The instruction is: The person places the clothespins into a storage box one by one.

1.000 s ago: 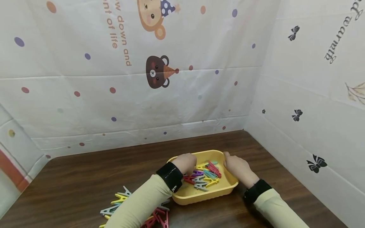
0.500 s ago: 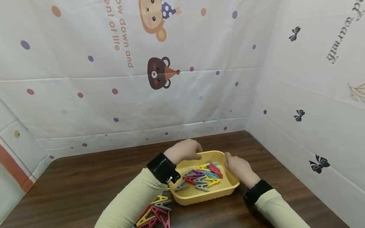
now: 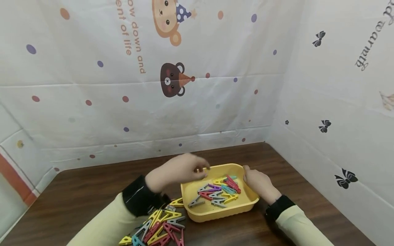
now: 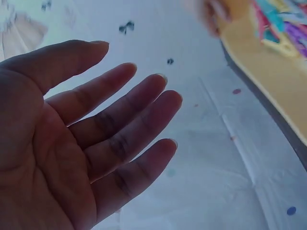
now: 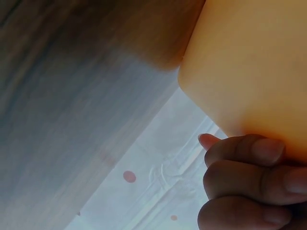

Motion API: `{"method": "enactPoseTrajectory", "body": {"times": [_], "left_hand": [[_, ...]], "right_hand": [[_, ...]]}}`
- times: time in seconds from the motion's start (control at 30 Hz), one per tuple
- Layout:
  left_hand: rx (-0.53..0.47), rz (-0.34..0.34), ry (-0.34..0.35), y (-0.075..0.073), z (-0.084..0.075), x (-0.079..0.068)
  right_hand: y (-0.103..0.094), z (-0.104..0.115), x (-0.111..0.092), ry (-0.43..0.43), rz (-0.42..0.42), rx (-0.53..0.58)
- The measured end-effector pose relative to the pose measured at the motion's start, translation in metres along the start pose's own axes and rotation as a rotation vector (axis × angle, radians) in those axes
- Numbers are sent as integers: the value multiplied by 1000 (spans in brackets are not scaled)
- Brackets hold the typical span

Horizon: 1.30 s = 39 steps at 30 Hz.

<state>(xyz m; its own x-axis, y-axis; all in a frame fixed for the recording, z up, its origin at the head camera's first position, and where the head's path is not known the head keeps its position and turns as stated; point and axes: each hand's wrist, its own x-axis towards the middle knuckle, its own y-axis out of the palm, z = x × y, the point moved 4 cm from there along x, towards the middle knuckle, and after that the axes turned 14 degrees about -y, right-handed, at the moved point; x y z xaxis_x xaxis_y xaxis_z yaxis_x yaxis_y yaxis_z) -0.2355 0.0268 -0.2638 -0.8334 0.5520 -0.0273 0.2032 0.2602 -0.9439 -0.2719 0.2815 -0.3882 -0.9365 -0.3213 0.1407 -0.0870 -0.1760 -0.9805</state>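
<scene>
A heap of pegs [image 3: 154,232], yellow, red, gray and blue, lies nearest on the brown counter [image 3: 92,194]. The counter top has dark stripes like wood. Just past the heap sits a yellow tub [image 3: 221,215], smooth, with round corners and low sides. More pegs [image 3: 231,185], thin and V-shaped, lie loose inside it. The left hand [image 3: 180,171] is up by the tub's back left corner, its fingers [image 4: 139,129] spread and a bit bent, holding nothing. The right hand [image 3: 261,184] has its fingers curled round the tub's right end. Behind, a shiny, creased white sheet [image 3: 231,112] hangs, with dots and a sideways brown bear [image 3: 169,80].
</scene>
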Motion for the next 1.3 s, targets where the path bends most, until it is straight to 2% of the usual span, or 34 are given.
{"method": "enactPoseTrajectory", "body": {"times": [0.1, 0.23, 0.3, 0.4, 0.5, 0.63, 0.8, 0.97, 1.17, 1.3], "left_hand": [[71, 6, 4, 9, 10, -23], [92, 13, 7, 20, 34, -45], [77, 30, -11, 27, 51, -52], [61, 64, -80, 38, 75, -61], [69, 57, -113, 46, 90, -66], [84, 8, -80, 56, 97, -65], [144, -32, -50, 71, 103, -56], [200, -33, -57, 81, 101, -44], [206, -32, -75, 83, 99, -42], [195, 2, -122, 84, 101, -43]], "right_hand": [[1, 1, 1, -11, -9, -8], [2, 1, 2, -18, -21, -29], [3, 1, 2, -18, -15, -28], [3, 0, 3, -10, 2, -19], [-2, -1, 3, -10, 11, -19], [-9, -1, 2, -25, 13, -38], [-6, 2, 1, -30, 22, -32], [-2, 1, -2, -8, 37, -13], [-5, 1, 1, -4, 46, -18], [-6, 1, 3, -11, 48, -30]]}}
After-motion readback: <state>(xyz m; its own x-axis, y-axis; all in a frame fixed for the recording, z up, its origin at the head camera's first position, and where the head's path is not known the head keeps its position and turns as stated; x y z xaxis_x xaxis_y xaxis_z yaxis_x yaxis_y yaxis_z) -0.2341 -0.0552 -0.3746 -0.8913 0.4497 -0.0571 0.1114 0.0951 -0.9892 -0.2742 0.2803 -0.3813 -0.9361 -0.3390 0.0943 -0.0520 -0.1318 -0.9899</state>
